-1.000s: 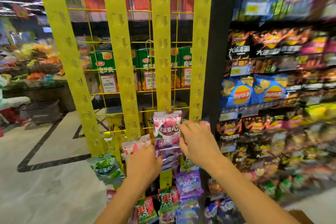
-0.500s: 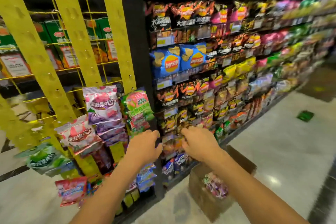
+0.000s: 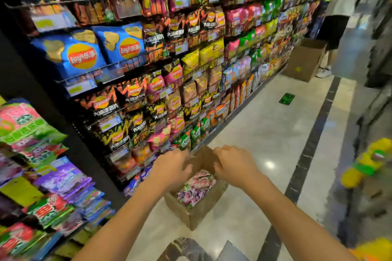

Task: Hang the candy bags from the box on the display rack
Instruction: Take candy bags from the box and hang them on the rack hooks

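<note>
head view — left hand (image 3: 171, 168) and right hand (image 3: 233, 165) above box (image 3: 209, 205) of candy bags (image 3: 195, 189).

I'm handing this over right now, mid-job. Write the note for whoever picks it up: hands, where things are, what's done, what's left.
The left hand holds nothing, with fingers loosely curled, above the box.
The right hand is the same, above the box's far side.
The box stands open on the floor by the snack shelves, with candy bags inside.
The rack is at the left edge, with many hung bags already on it.
Left to do: take a bag from the box, hang it, and repeat until the box is empty.
</note>
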